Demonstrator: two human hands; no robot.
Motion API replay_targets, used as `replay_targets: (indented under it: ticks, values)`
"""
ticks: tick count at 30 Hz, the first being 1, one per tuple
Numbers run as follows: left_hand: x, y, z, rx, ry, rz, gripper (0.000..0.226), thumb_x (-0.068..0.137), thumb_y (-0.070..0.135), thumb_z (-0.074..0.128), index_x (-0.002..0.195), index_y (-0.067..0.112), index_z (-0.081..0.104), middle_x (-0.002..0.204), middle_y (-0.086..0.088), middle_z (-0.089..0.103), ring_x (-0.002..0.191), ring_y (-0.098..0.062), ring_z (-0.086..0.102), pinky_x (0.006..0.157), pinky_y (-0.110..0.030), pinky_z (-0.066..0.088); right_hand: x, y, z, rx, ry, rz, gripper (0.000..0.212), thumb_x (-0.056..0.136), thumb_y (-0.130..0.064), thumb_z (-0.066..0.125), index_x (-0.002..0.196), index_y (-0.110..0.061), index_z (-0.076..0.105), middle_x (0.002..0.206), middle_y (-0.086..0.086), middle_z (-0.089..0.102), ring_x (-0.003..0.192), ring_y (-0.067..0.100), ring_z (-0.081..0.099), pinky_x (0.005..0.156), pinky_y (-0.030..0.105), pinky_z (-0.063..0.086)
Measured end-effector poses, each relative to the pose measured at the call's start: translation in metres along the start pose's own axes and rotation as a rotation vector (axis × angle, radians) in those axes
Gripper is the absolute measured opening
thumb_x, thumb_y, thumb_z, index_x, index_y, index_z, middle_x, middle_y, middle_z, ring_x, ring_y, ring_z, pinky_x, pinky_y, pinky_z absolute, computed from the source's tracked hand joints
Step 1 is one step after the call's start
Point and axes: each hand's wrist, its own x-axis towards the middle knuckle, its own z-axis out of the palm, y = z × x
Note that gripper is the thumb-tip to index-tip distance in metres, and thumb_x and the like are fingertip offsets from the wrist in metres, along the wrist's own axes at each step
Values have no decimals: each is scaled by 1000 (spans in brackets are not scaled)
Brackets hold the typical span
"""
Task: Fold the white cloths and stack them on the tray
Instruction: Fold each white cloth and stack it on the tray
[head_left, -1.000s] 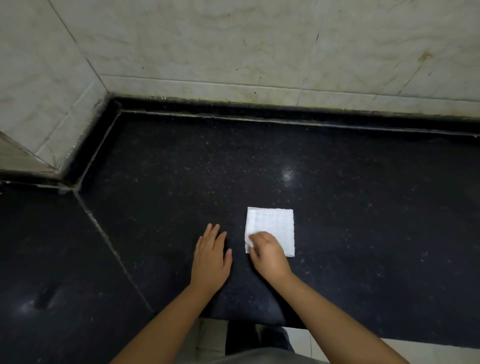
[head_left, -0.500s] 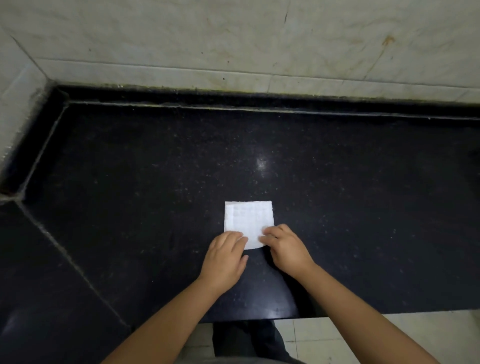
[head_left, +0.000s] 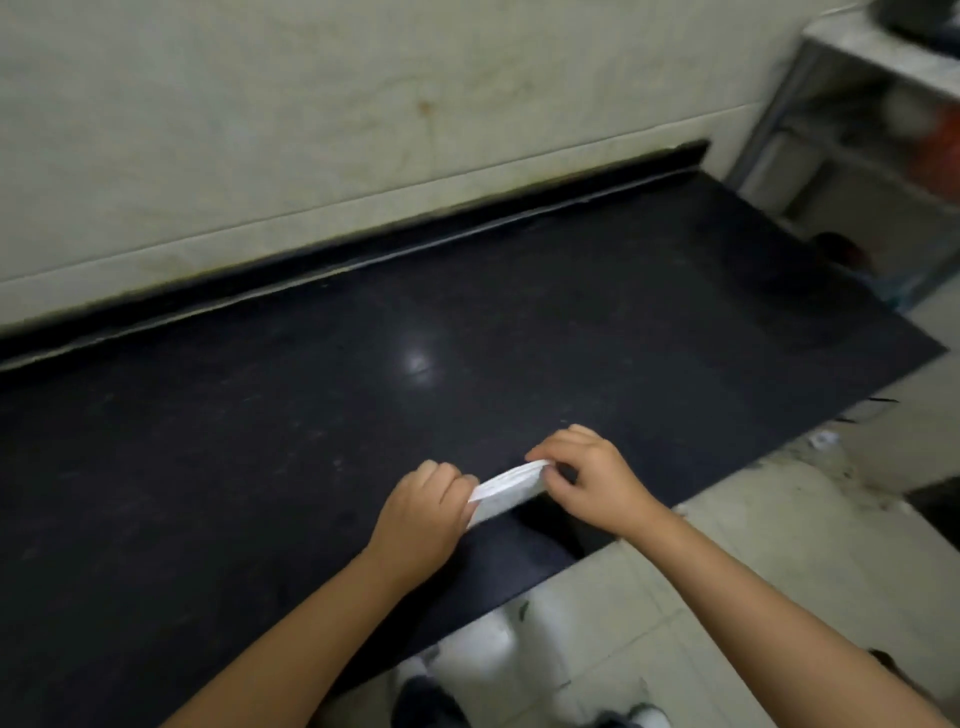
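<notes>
A small folded white cloth (head_left: 506, 488) is held edge-on just above the black counter (head_left: 260, 441), near its front edge. My left hand (head_left: 423, 512) pinches its left end. My right hand (head_left: 589, 475) pinches its right end, fingers curled over the top. The cloth looks like a flat thin pad stretched between both hands. No tray is in view.
A pale tiled wall (head_left: 311, 130) rises behind the counter. A metal shelf unit (head_left: 857, 130) with blurred items stands at the far right beyond the counter's end. Light floor tiles (head_left: 727, 571) and my shoes lie below the front edge.
The cloth lay flat on the counter under my right hand; now both hands hold it lifted off the surface. The view has swung right, showing the counter's end and the shelf.
</notes>
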Motion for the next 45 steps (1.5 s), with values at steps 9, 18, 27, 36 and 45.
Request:
replay_targets:
  ticks: [9,18,27,36,45]
  values:
    - [207,245,25,-209,-256,224,69,84,53,15,111,6,59,103,-13,54,87,-30,57,70,-37,45,-130,149,-220,-201,270,249,24,67,-15,61,86,-7,73,79,10,71,69,31,60,70,10,28]
    - [388,380,42,-381,-176,300,23,91,28,56,100,11,67,83,4,53,86,-18,56,77,-32,43,-150,246,-437,-252,223,314,21,83,-9,63,102,-7,70,101,5,69,85,6,53,73,13,33]
    - [605,438,60,-506,-76,306,16,85,19,66,97,8,70,81,7,60,73,-6,55,66,-8,36,-75,372,-607,-36,275,377,15,78,-3,68,93,-5,72,58,-27,61,55,-19,52,57,5,39]
    - [790,458,41,-393,-16,135,16,84,19,67,96,9,70,71,8,55,61,-3,48,58,-9,36,48,452,-747,-105,234,337,15,81,2,62,93,-3,69,66,-1,61,36,-4,53,37,6,37]
    - [947,472,27,-494,224,-224,3,87,10,61,88,11,59,68,-10,65,40,2,59,60,-21,54,182,526,-852,-42,402,75,19,80,5,59,96,-1,68,78,8,61,63,17,56,60,15,50]
